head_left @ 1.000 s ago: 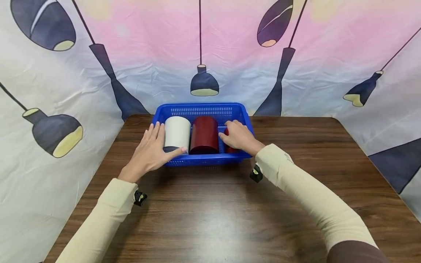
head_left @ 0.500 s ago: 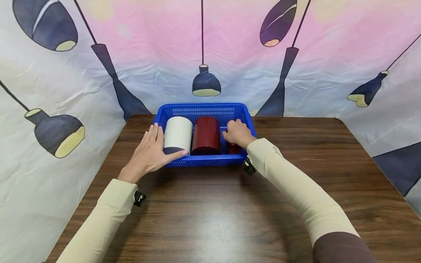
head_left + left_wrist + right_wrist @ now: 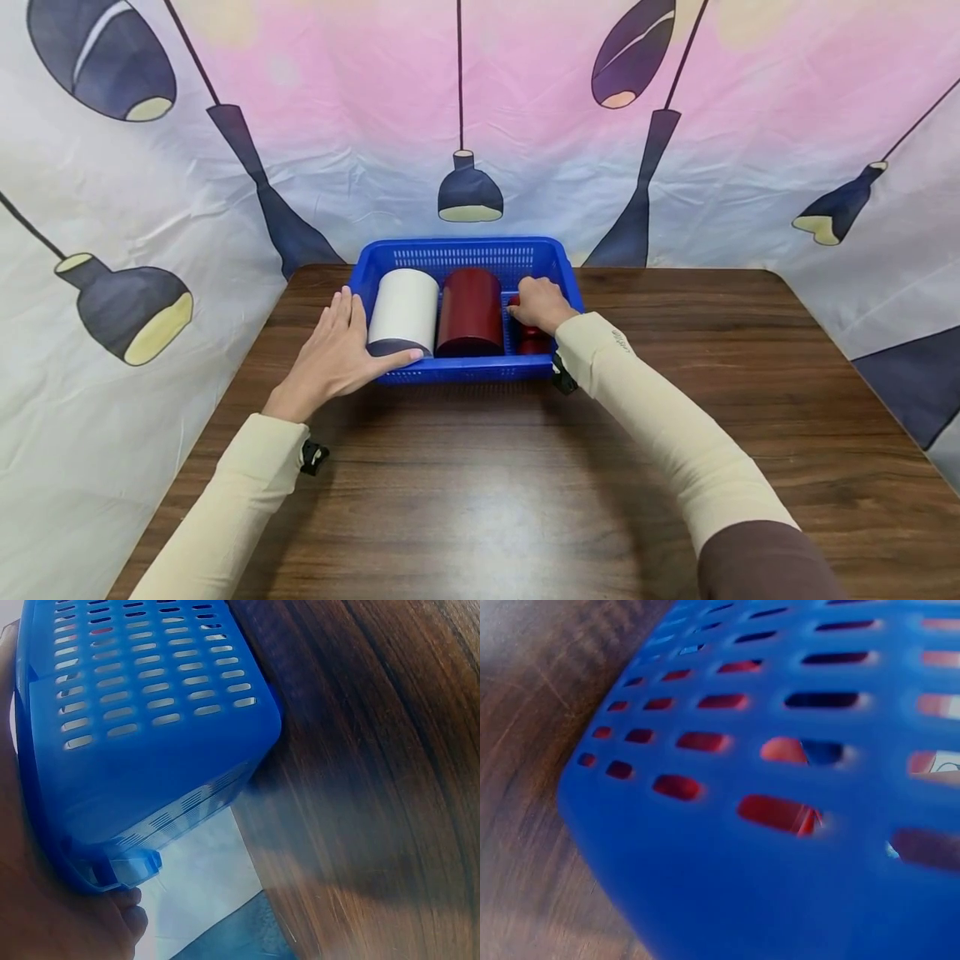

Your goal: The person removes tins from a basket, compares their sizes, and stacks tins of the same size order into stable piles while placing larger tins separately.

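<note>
A blue slotted plastic basket [image 3: 465, 367] stands on the table, holding a white cylinder [image 3: 405, 308] and a dark red cylinder [image 3: 470, 312], both lying on their sides. My left hand [image 3: 326, 354] spans the basket's front left corner, its fingers straight along the left rim and the thumb extended at the front rim. In the right compartment, my right hand [image 3: 543, 304] has its fingers curled round a smaller glossy red object [image 3: 534, 340]. The hand hides most of that object, so I cannot tell its kind. Red patches also show through the basket wall [image 3: 705, 870] in the right wrist view.
The basket sits at the far side of a dark wood table [image 3: 480, 475]. Right behind it hangs a cloth backdrop [image 3: 360, 183] printed with lamps. Small black wrist cameras [image 3: 313, 457] are strapped under both cuffs.
My right hand has curled further over the red object, and its forearm has swung left and inward. The left hand has shifted slightly toward me along the rim. Both cylinders remain in the basket.
</note>
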The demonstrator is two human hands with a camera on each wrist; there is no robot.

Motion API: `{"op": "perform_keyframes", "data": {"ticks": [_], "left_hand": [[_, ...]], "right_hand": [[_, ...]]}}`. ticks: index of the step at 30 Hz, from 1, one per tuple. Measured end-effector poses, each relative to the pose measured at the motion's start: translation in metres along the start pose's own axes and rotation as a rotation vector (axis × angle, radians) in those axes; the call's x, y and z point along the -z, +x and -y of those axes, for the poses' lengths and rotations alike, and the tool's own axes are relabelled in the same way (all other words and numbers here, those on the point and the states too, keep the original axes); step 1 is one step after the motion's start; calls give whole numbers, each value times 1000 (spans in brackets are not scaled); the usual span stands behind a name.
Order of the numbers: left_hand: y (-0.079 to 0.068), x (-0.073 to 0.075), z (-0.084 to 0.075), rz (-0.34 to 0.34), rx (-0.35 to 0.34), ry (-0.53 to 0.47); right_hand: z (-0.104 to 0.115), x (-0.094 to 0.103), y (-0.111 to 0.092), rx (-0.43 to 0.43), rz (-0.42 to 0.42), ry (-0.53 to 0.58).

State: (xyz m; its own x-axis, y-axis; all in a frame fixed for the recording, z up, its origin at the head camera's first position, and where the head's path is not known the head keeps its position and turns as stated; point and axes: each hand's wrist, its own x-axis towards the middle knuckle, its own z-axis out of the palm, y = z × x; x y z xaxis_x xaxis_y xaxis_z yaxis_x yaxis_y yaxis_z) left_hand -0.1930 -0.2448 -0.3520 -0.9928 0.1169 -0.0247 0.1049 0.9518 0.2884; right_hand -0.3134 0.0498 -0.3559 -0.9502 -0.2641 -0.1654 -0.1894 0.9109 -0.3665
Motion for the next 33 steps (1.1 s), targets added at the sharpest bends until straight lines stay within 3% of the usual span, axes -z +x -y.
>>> {"op": "perform_keyframes", "data": {"ticks": [21, 33], "left_hand": [[0, 1, -3, 32, 14, -6], [1, 3, -3, 39, 18, -3]], "right_hand": [[-3, -2, 3, -29, 32, 63], [2, 8, 0, 3, -11, 52]]}}
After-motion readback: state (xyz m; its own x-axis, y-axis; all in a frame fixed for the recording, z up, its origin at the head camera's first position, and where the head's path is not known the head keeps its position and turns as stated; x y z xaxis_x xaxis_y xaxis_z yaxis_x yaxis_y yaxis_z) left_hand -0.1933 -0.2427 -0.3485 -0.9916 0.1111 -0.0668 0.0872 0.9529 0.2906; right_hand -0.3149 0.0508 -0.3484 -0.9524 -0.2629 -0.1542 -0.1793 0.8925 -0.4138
